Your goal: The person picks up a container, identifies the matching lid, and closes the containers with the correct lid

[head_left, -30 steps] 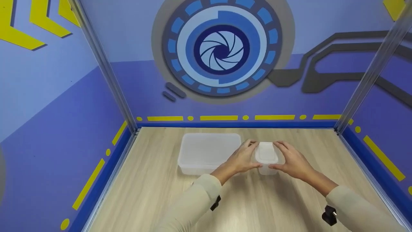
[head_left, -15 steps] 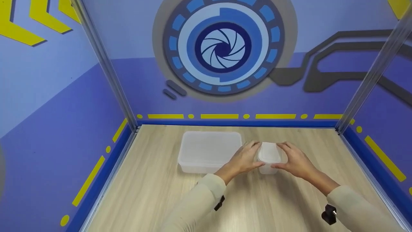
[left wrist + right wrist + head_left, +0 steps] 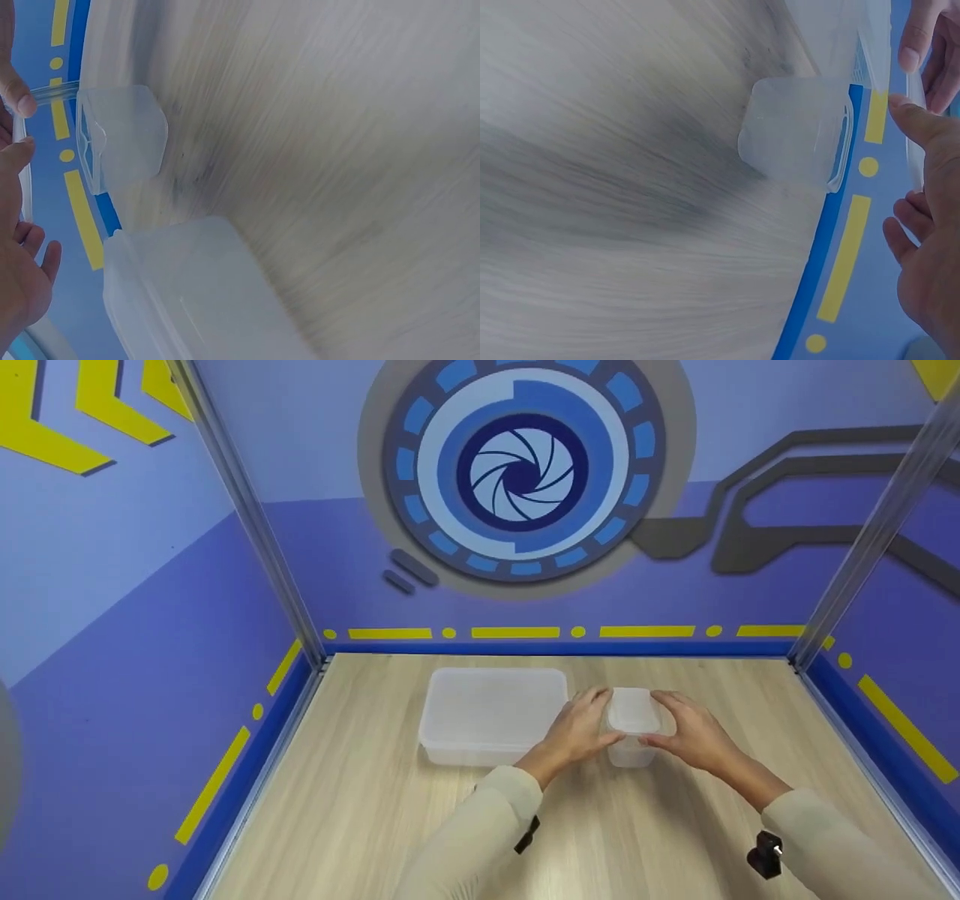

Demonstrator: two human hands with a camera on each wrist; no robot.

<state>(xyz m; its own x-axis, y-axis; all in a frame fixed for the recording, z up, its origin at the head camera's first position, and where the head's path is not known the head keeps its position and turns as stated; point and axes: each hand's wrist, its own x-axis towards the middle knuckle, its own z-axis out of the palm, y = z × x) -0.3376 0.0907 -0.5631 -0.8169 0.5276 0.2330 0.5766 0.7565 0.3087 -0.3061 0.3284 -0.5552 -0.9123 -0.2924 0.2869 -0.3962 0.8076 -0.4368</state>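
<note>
Two hands hold a small, translucent white lid [image 3: 631, 710] from opposite sides. My left hand [image 3: 576, 727] pinches its left edge, and my right hand [image 3: 694, 733] pinches its right edge. Below the lid stands a small clear plastic food container [image 3: 631, 753], upright on the table. Both wrist views show a gap between the lid [image 3: 28, 187] and the rim of the small container [image 3: 791, 131]. What the container holds, if anything, cannot be made out. To its left sits a larger lidded plastic container [image 3: 491, 709], partly covered by my left hand.
The pale wooden table [image 3: 360, 810] ends at a blue-purple back wall [image 3: 330, 570] behind the containers. Metal posts rise at both back corners, and side walls enclose the table on the left and right.
Both hands have shifted slightly right with the lid between them. A little more of the small container's front shows under it. The larger container stays put; the head view has moved slightly.
</note>
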